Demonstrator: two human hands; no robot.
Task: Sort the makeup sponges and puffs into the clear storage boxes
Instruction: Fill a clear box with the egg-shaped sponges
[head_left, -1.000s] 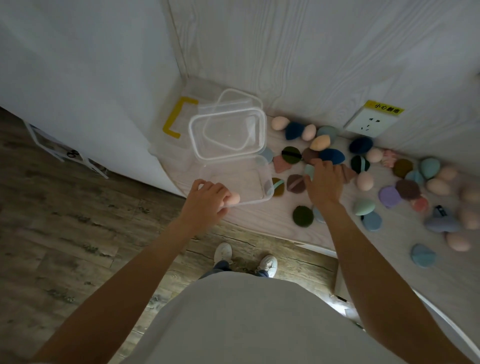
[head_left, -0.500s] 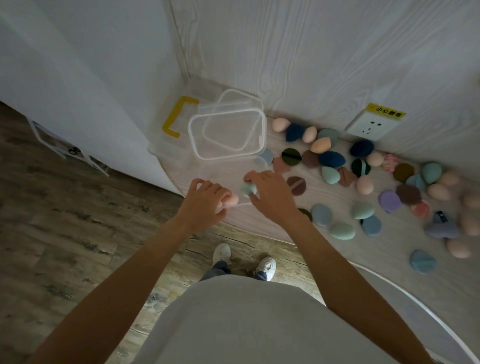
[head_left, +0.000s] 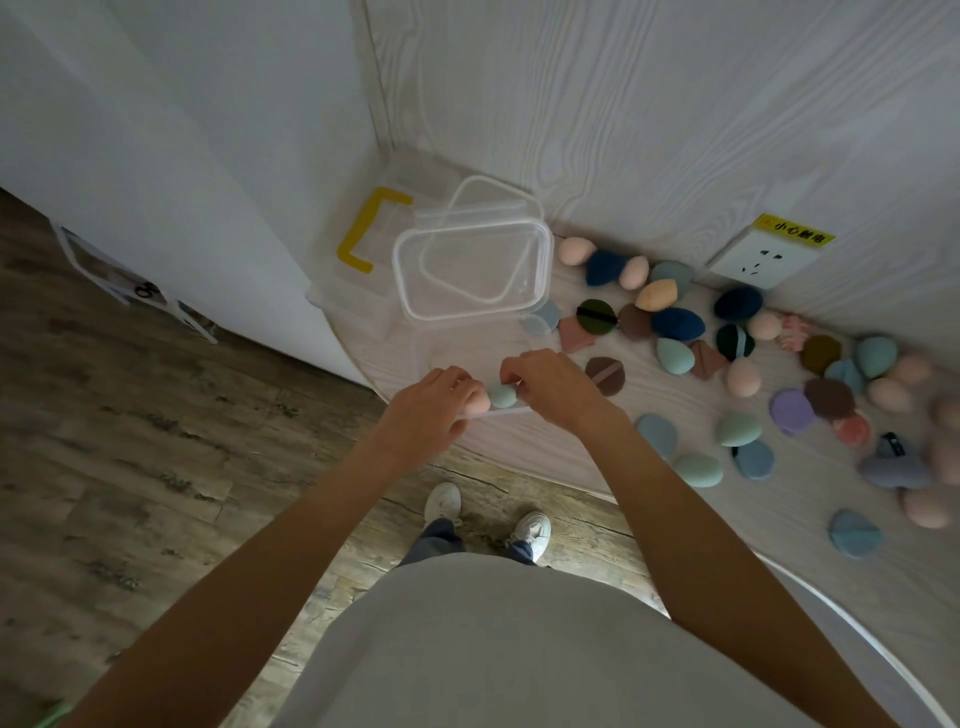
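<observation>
Pale wood-grain bench (head_left: 597, 431), near edge: clear plastic box (head_left: 498, 413) w/ both hands over it. Left hand (head_left: 426, 410) fingers clamp pink egg-shaped sponge (head_left: 480, 401); right hand (head_left: 558, 387) fingers pinch mint teardrop sponge (head_left: 503, 396). Risk: sponges bounce off the rim, roll off the bench onto the floor.

Over a clear box's near rim (head_left: 498, 414), the left hand (head_left: 431, 410) holds a pink sponge (head_left: 478, 401) and the right hand (head_left: 556, 387) pinches a pale green sponge (head_left: 503, 396).

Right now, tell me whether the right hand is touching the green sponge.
Touching. The head view shows the right hand pinching the green sponge at its fingertips, with no gap between them, above the near clear box.
</observation>
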